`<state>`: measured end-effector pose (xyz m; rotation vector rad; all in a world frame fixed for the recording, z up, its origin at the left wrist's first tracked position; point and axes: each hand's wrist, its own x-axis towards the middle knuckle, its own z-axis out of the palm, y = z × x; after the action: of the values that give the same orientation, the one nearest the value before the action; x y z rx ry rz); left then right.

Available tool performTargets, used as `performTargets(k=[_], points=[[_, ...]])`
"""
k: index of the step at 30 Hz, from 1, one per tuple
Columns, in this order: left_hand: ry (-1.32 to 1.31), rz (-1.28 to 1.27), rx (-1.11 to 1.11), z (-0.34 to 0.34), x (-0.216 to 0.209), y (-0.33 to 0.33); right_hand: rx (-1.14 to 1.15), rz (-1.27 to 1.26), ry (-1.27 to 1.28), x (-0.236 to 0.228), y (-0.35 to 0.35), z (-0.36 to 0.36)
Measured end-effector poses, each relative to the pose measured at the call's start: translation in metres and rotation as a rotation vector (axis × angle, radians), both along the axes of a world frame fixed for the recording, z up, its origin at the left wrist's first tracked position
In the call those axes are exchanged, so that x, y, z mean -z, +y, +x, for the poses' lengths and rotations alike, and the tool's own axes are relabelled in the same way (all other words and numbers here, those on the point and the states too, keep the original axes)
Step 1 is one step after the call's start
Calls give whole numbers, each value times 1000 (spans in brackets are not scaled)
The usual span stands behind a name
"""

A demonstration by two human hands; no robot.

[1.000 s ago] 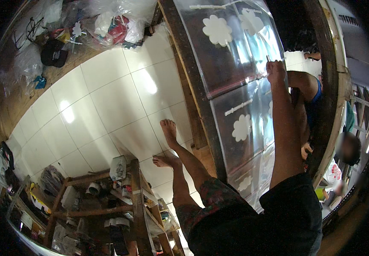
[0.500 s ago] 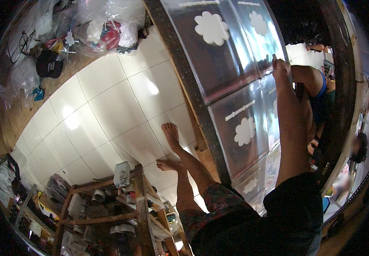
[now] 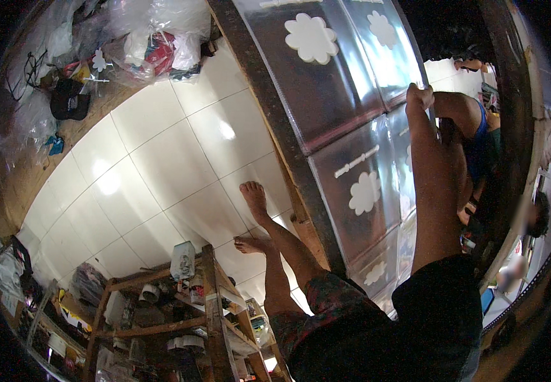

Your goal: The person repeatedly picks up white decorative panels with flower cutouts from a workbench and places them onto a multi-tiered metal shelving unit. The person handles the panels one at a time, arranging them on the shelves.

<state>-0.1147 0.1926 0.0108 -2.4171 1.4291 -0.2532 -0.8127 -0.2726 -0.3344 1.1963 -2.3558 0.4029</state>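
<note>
My right hand (image 3: 420, 97) rests at the right edge of a tabletop laid with glossy clear plastic sheets (image 3: 336, 105). Its fingers are folded at that edge, and what they hold, if anything, is hidden. On the sheets lie white scalloped, flower-shaped pieces, one large (image 3: 311, 39), another (image 3: 382, 29) beside it and one nearer (image 3: 364, 193). A thin white stick-shaped piece (image 3: 357, 162) lies close to the nearer one. My left hand is out of view.
My bare feet (image 3: 253, 198) stand on white floor tiles left of the dark table edge (image 3: 275, 108). A cluttered wooden rack (image 3: 154, 331) is at lower left. Plastic bags (image 3: 161, 48) and a black cap (image 3: 70, 100) lie far left. Another person's leg (image 3: 460, 111) shows beyond the table.
My right hand's fingers, one of which pointed up along the edge before, now look folded. The whole view has shifted slightly; the flower-shaped pieces stay in place on the sheets.
</note>
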Motion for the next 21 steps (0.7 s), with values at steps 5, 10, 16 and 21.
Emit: performTargets(k=[5, 10, 16, 21], points=[[-2, -4, 4, 2, -2, 0, -459, -194, 194, 6, 27, 20], [5, -23, 15, 3, -5, 1, -294, -41, -227, 6, 38, 24], [-10, -49, -9, -5, -20, 16, -340, -139, -371, -35, 46, 139], [144, -175, -122, -9, -22, 43, -576, -211, -808, -74, 102, 305]])
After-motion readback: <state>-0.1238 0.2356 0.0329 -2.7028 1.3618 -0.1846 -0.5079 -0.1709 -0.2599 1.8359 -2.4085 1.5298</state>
